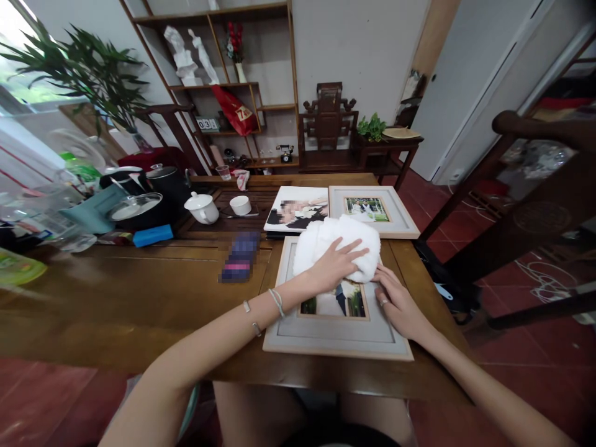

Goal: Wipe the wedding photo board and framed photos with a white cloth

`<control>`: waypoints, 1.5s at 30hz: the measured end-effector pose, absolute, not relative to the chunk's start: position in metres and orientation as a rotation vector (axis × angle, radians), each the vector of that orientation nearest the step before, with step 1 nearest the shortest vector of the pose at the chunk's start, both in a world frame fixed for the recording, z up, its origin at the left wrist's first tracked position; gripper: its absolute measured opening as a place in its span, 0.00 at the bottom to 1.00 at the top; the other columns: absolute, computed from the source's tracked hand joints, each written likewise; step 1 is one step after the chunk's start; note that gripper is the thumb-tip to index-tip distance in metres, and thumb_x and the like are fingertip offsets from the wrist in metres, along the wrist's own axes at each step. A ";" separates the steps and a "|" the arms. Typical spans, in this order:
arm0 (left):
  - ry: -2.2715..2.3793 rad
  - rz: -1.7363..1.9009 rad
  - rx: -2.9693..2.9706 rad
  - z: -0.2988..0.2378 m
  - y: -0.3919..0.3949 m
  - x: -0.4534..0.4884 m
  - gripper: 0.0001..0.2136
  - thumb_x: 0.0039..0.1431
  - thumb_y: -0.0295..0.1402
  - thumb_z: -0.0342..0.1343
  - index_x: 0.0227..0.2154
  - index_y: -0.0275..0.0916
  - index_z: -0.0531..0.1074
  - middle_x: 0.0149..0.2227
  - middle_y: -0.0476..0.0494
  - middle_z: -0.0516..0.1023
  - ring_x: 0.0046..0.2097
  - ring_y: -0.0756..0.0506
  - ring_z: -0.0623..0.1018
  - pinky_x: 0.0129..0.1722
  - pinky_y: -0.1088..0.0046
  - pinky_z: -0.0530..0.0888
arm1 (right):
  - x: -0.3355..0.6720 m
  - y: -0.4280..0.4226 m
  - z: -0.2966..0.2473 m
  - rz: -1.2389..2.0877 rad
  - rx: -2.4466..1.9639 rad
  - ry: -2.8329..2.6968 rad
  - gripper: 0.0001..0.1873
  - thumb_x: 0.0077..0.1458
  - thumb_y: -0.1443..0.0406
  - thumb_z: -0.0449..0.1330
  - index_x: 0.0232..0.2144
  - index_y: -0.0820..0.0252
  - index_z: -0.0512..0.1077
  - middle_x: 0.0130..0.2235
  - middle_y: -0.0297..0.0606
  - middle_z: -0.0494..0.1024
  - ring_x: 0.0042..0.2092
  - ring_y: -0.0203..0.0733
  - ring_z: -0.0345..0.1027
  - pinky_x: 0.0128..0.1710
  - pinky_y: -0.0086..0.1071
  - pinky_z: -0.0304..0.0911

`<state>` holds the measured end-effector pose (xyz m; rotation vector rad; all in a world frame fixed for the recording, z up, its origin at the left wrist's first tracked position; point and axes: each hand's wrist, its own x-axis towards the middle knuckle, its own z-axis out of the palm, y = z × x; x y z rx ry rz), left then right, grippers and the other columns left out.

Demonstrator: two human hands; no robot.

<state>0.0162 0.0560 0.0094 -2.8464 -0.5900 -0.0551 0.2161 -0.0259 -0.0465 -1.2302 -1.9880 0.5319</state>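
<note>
A framed photo with a grey mat and pale wood edge lies flat on the wooden table in front of me. A fluffy white cloth rests on its upper part. My left hand lies on the cloth, fingers stretched out and pressing it onto the glass. My right hand rests flat on the frame's right side, fingers spread, a ring on one finger. Bracelets circle my left wrist.
Two more pictures lie behind: an unframed photo print and a second frame. A white teapot, cup, pots and a blue block crowd the left. A dark wooden chair stands right.
</note>
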 end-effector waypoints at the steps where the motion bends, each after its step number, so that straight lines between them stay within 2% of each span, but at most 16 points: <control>1: -0.584 -0.046 -2.855 0.009 0.057 0.016 0.14 0.52 0.22 0.57 0.42 0.38 0.75 0.67 0.42 0.53 0.68 0.38 0.50 0.61 0.50 0.54 | 0.216 -0.026 -0.046 0.534 -1.232 -1.986 0.19 0.55 0.73 0.48 0.47 0.56 0.69 0.58 0.45 0.66 0.64 0.48 0.53 0.62 0.52 0.52; 9: -0.916 0.280 -2.803 0.025 0.034 0.002 0.12 0.54 0.21 0.56 0.39 0.41 0.77 0.65 0.43 0.57 0.66 0.35 0.54 0.58 0.44 0.59 | 0.218 -0.025 -0.047 0.587 -1.245 -1.985 0.17 0.58 0.70 0.47 0.48 0.55 0.66 0.60 0.44 0.66 0.66 0.46 0.49 0.64 0.55 0.48; 14: -1.199 0.454 -2.714 0.036 0.023 -0.020 0.14 0.49 0.20 0.60 0.39 0.39 0.78 0.64 0.35 0.59 0.64 0.29 0.57 0.52 0.41 0.65 | 0.216 -0.026 -0.048 0.569 -1.230 -1.968 0.18 0.59 0.70 0.47 0.49 0.54 0.66 0.60 0.43 0.65 0.66 0.46 0.50 0.64 0.56 0.48; 16: -1.235 0.491 -2.708 0.040 0.018 -0.031 0.14 0.47 0.22 0.62 0.39 0.39 0.78 0.63 0.34 0.60 0.63 0.27 0.59 0.50 0.42 0.67 | 0.216 -0.027 -0.048 0.564 -1.227 -1.961 0.18 0.58 0.70 0.47 0.49 0.53 0.66 0.60 0.42 0.65 0.66 0.46 0.50 0.64 0.56 0.48; 20: -1.170 0.547 -2.837 0.047 -0.018 -0.044 0.16 0.48 0.28 0.62 0.42 0.40 0.76 0.64 0.37 0.58 0.64 0.30 0.58 0.51 0.47 0.68 | 0.216 -0.027 -0.047 0.563 -1.234 -1.963 0.18 0.58 0.70 0.47 0.49 0.53 0.66 0.60 0.42 0.65 0.66 0.46 0.50 0.64 0.55 0.48; 22: -1.078 0.550 -2.922 0.047 -0.049 -0.044 0.18 0.50 0.30 0.61 0.46 0.40 0.75 0.66 0.37 0.55 0.65 0.31 0.56 0.52 0.48 0.67 | 0.216 -0.027 -0.047 0.562 -1.238 -1.966 0.19 0.58 0.71 0.47 0.49 0.53 0.66 0.60 0.42 0.65 0.66 0.46 0.50 0.64 0.55 0.48; 25: -0.960 0.376 -2.959 0.041 -0.094 -0.033 0.15 0.54 0.36 0.59 0.45 0.41 0.76 0.67 0.36 0.50 0.66 0.28 0.54 0.53 0.46 0.65 | 0.215 -0.026 -0.047 0.554 -1.248 -1.970 0.19 0.58 0.70 0.47 0.49 0.54 0.67 0.60 0.42 0.65 0.66 0.47 0.50 0.64 0.55 0.47; 27: -0.909 0.239 -2.950 0.034 -0.109 -0.021 0.13 0.58 0.36 0.55 0.45 0.41 0.76 0.67 0.35 0.50 0.65 0.28 0.54 0.53 0.45 0.64 | 0.215 -0.026 -0.048 0.552 -1.251 -1.971 0.18 0.58 0.70 0.47 0.50 0.55 0.66 0.61 0.43 0.65 0.66 0.46 0.50 0.64 0.55 0.47; 32: -0.909 0.041 -2.911 0.018 -0.087 0.016 0.14 0.61 0.37 0.51 0.47 0.39 0.75 0.63 0.32 0.59 0.63 0.26 0.58 0.55 0.41 0.60 | 0.216 -0.025 -0.050 0.562 -1.229 -1.940 0.17 0.61 0.66 0.47 0.50 0.53 0.67 0.60 0.42 0.65 0.65 0.47 0.51 0.64 0.54 0.48; 36: -1.014 0.108 -2.803 0.011 -0.056 0.036 0.15 0.60 0.36 0.52 0.47 0.37 0.75 0.63 0.29 0.58 0.63 0.24 0.57 0.54 0.37 0.60 | 0.218 -0.024 -0.051 0.595 -1.219 -1.906 0.19 0.63 0.62 0.47 0.54 0.51 0.65 0.60 0.43 0.65 0.65 0.47 0.52 0.63 0.52 0.50; 40: -1.126 0.138 -2.727 0.009 -0.040 0.039 0.15 0.60 0.32 0.51 0.48 0.35 0.75 0.63 0.29 0.58 0.63 0.25 0.59 0.54 0.39 0.63 | 0.218 -0.025 -0.051 0.573 -1.201 -1.949 0.23 0.61 0.63 0.48 0.58 0.50 0.62 0.61 0.43 0.65 0.65 0.49 0.51 0.64 0.53 0.49; 45: -0.948 0.141 -2.823 0.016 -0.070 0.031 0.15 0.60 0.36 0.54 0.47 0.38 0.76 0.63 0.31 0.59 0.63 0.24 0.58 0.54 0.39 0.61 | 0.217 -0.026 -0.051 0.571 -1.255 -1.934 0.22 0.63 0.63 0.46 0.58 0.51 0.62 0.61 0.43 0.64 0.65 0.48 0.50 0.64 0.53 0.49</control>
